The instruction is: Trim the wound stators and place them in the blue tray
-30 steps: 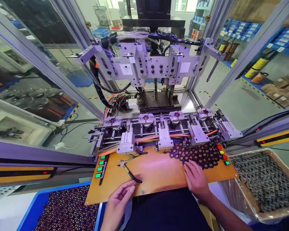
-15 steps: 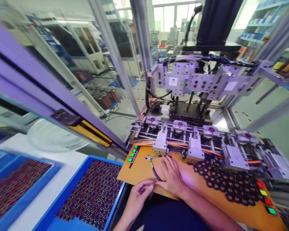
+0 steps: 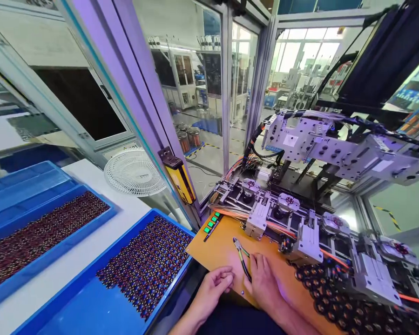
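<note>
A pair of diagonal cutters [image 3: 244, 266] lies over the orange board [image 3: 226, 251], jaws pointing away from me. My right hand [image 3: 264, 281] is closed round its handles, fingers over the far handle and thumb by the near one. My left hand [image 3: 214, 288] is at the board's front edge, left of the cutters. Its fingers are curled in with the thumb against them; anything inside is hidden.
A machine fixture row [image 3: 286, 218] runs behind the board. Many dark round wound parts [image 3: 338, 298] sit at right. On the left, a blue tray [image 3: 80, 307] and another blue tray [image 3: 101, 223] hold similar parts. A white fan [image 3: 136, 172] stands behind them.
My view has swung left, showing more of the trays and fan. My right hand's fingers are drawn in closer round the cutters; the left hand stays curled beside them.
</note>
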Demonstrator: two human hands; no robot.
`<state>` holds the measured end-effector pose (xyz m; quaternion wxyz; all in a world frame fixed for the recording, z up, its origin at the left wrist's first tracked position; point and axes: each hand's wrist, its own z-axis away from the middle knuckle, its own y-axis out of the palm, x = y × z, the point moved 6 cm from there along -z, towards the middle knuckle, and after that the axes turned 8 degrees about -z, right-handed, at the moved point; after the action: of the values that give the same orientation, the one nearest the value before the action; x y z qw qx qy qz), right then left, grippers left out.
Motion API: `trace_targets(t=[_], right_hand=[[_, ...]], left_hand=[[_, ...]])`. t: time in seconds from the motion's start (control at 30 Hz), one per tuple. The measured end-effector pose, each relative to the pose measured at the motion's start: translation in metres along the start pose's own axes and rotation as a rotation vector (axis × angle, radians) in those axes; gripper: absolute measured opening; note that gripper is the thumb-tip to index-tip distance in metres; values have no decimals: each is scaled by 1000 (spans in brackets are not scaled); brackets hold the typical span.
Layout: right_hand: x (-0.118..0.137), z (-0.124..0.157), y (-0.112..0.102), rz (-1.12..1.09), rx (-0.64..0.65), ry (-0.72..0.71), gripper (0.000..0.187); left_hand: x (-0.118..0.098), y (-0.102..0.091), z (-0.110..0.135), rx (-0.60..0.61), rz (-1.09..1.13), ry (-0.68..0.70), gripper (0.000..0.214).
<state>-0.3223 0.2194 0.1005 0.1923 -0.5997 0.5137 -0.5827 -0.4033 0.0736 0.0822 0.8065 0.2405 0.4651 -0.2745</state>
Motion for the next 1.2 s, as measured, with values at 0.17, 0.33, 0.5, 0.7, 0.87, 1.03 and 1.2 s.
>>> trace_targets(t=[0.17, 0.33, 0.5, 0.7, 0.87, 1.03, 1.2], right_hand=[[14, -6, -19, -168, 48, 15, 26], [41, -2, -44, -524, 9, -7, 42], [40, 2, -45, -1079, 134, 349, 41], [63, 15, -36, -1759, 708, 710, 76], [59, 12, -50, -1668, 576, 580, 66], [34, 12, -96, -1580, 437, 540, 57], [10, -14, -172, -1166, 461, 461, 46]], left_hand=[[-8, 18, -13, 62, 79, 17, 64], [-35, 30, -13, 116, 187, 109, 54], [-60, 35, -2, 207, 227, 148, 45], [-82, 50, 14, 361, 210, 168, 54], [-94, 65, 15, 500, 122, 187, 68], [-80, 39, -7, 183, -426, 460, 56], [-49, 17, -23, -109, -661, 621, 28]])
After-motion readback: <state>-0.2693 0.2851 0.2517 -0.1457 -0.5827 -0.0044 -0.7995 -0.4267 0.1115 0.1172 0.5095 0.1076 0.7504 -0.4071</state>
